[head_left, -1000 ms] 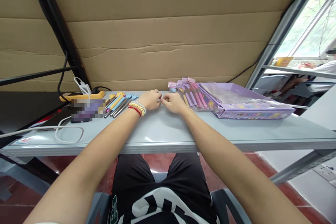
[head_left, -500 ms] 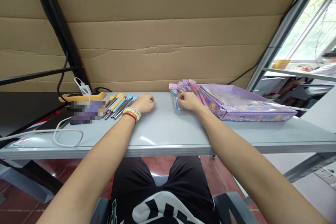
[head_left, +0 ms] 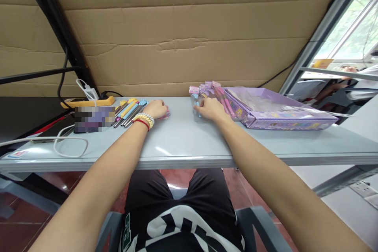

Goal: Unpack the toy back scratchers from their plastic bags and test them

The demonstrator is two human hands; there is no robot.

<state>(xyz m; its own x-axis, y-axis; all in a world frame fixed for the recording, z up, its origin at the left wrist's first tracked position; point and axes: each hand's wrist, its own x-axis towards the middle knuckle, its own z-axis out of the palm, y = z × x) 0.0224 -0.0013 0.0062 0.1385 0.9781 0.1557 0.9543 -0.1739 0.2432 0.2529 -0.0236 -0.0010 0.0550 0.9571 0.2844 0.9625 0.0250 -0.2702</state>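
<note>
My left hand (head_left: 156, 108) rests on the table with curled fingers. At its fingertips shows a small pink, shiny thing (head_left: 167, 113), mostly hidden by the hand. Just left of that wrist lie several loose pens (head_left: 128, 112) with silver shafts, coloured grips and yellow or blue toppers. On the right, my right hand (head_left: 211, 108) bends its fingers over a blue pen in a clear sleeve (head_left: 195, 97) with a pink header. Beside it lie further packaged pens (head_left: 221, 97), pink and purple, partly covered by the hand.
A purple open box (head_left: 289, 122) with clear plastic in it stands at the right. At the left are a phone (head_left: 94, 119), a yellow power strip (head_left: 85, 102) and a white cable (head_left: 71, 156). Cardboard (head_left: 189, 63) closes off the back. Another person sits far right.
The view has tilted slightly downward. A pink thing now shows beside my left fingertips, where none was visible before. My right hand stays at the packaged pens.
</note>
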